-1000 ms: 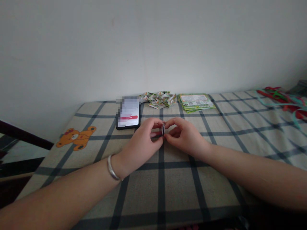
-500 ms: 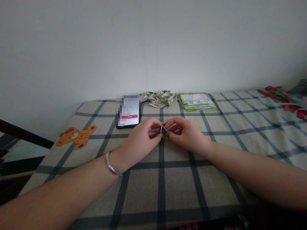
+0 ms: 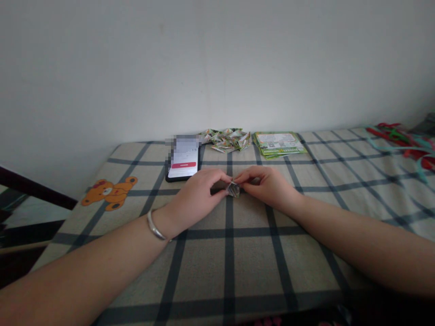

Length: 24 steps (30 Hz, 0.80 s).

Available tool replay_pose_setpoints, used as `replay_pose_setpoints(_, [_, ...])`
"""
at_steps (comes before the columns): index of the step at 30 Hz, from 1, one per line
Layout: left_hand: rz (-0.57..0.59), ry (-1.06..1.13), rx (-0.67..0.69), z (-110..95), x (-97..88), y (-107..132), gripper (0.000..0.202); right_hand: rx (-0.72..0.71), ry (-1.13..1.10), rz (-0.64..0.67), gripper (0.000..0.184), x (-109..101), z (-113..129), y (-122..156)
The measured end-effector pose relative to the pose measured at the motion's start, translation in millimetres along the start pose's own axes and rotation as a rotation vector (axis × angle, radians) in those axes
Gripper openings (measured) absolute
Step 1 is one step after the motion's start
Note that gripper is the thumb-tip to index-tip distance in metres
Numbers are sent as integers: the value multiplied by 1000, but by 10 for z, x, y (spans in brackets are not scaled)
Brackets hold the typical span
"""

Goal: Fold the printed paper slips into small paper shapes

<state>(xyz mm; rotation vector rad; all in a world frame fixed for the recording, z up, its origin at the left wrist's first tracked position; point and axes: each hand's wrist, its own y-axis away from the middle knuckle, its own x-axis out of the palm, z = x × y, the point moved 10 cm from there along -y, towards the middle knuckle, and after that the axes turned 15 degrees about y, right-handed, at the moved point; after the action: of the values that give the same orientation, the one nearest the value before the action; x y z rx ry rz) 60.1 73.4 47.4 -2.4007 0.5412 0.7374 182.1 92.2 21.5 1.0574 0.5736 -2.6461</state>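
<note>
My left hand (image 3: 195,195) and my right hand (image 3: 267,185) meet at the middle of a checked cloth (image 3: 238,253). Between their fingertips they pinch a small folded piece of paper (image 3: 234,189), greyish and crumpled, held low against the cloth. Both hands have the fingers closed round it. A silver bangle (image 3: 153,226) sits on my left wrist.
A phone (image 3: 183,159) with a lit screen lies behind my left hand. A heap of small folded green paper pieces (image 3: 227,139) and a stack of green printed sheets (image 3: 277,144) lie by the wall. Red and green strips (image 3: 404,140) lie at the far right. A bear print (image 3: 109,194) marks the cloth's left.
The folded piece has turned from standing on edge to lying flatter and lower between my fingertips. Both hands have sunk slightly toward the cloth.
</note>
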Motion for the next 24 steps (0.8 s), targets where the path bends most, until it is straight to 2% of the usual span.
replay_pose_setpoints(4, [79,-9,-3,22,75,3,19,-67,136,21,18,-30,22,-13])
replay_pose_setpoints(9, [136,-71,95,-52,107,19,18,-258,324,51,21,-57,170,-11])
replay_pose_setpoints(15, [192,-159,210,-136,143,62,21,-417,518,12,20,-71,296,51])
replay_pose_setpoints(24, [235,-184,223,-145,178,63,21,-599,605,39,20,-32,538,202])
